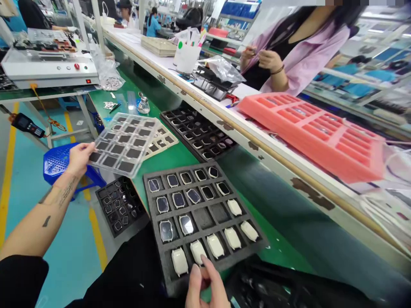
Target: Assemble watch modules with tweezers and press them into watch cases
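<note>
My left hand (81, 157) pinches the near left edge of a clear plastic tray (120, 170), whose square pockets hold dark flat pads. It is tilted above the green bench, partly over a cream tray (169, 137). My right hand (208, 284) is at the bottom, with thumb and index finger a little apart. Its index fingertip is at the lower end of a cream watch case (198, 251); whether they touch I cannot tell. That case sits in a black foam tray (205, 234) with several more cream cases and several dark-faced watch cases. Two pockets hold no case.
Another black tray (208, 159) lies behind, below a raised shelf (180, 89). A lower tray (105, 194) of watch parts stands left of the bench, near a blue stool (58, 160). On the shelf rests a pink foam tray (308, 130); a person in pink works behind it.
</note>
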The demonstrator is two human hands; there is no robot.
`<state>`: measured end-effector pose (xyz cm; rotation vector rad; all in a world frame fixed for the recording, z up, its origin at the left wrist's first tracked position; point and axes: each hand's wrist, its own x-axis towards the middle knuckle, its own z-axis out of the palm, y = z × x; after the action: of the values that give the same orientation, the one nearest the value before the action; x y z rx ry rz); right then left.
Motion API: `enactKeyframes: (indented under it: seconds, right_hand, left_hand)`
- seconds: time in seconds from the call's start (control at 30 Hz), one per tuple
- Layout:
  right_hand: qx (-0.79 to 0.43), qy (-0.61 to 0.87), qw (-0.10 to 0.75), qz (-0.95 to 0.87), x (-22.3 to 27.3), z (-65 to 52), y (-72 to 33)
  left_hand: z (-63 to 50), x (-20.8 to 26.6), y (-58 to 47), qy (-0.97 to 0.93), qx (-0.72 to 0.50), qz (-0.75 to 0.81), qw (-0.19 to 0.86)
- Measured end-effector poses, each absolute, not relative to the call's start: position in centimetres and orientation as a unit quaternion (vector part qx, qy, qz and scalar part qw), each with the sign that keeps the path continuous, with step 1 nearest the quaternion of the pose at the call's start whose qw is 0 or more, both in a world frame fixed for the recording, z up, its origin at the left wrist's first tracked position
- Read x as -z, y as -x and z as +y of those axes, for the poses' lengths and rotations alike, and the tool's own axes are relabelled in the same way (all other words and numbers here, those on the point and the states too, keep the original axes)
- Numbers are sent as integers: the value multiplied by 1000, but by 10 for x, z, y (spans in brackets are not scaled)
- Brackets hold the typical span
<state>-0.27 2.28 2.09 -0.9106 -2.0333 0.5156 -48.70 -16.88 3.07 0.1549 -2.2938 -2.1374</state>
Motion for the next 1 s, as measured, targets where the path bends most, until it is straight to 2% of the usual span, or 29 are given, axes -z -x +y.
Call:
enactKeyframes:
  seconds: [0.17, 0.23, 0.33, 0.4, 0.63, 0.83, 1.0]
  right_hand:
    - [-268, 156, 303, -901, -77, 44, 109]
    - [-238, 111, 208, -942, -92, 53, 180]
    - [-131, 63, 52, -988, -96, 53, 281]
    - [-98, 46, 14, -994, -88, 46, 328]
    - [-36, 108, 0, -993, -51, 29, 366]
    - [-14, 123, -1, -992, -45, 33, 363]
    - [-3, 144, 52, -988, -60, 50, 356]
  left_hand:
    - [-221, -4, 480, -120, 685, -719, 15]
    - [-241, 7, 470, -143, 687, -712, 24]
    - [-280, 17, 457, -177, 687, -703, 46]
    - [-312, 18, 446, -200, 685, -698, 65]
    - [-396, 31, 406, -245, 675, -686, 112]
    - [-377, 58, 407, -256, 685, -676, 95]
    - [-357, 55, 411, -223, 682, -690, 94]
